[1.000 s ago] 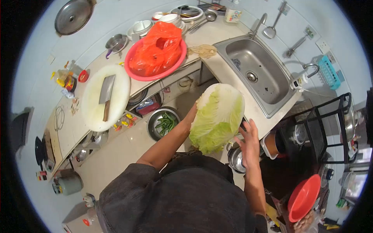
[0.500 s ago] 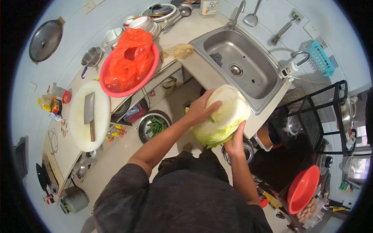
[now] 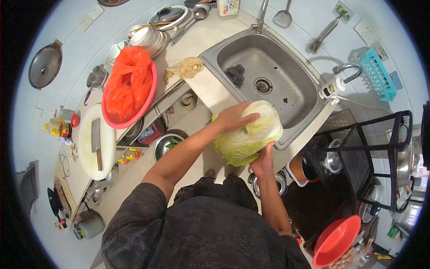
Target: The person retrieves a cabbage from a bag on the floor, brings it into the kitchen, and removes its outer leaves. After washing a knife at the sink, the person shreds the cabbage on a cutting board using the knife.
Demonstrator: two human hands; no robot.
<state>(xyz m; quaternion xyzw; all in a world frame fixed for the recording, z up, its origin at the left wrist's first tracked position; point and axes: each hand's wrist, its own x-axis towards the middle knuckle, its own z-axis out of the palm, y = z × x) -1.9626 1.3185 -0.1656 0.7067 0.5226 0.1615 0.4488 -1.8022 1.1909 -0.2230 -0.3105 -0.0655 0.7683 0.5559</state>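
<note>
A large napa cabbage, pale with yellow-green leaf edges, is held between my two hands at the near edge of the sink. My left hand lies over its upper left side, fingers curved onto the leaves. On the lower right, my right hand supports it from beneath, thumb up along the side; part of that hand is hidden by the cabbage. Inside the sink are a dark scouring pad and a few dark scraps near the drain.
Left on the counter, a cleaver rests on a white cutting board. Beside it stands a pink basin with a red plastic bag. A metal bowl of green vegetables is low down. A black rack stands right.
My view has shifted toward the sink and right side. Both hands still grip the cabbage, which sits slightly further left in view and looks a little turned.
</note>
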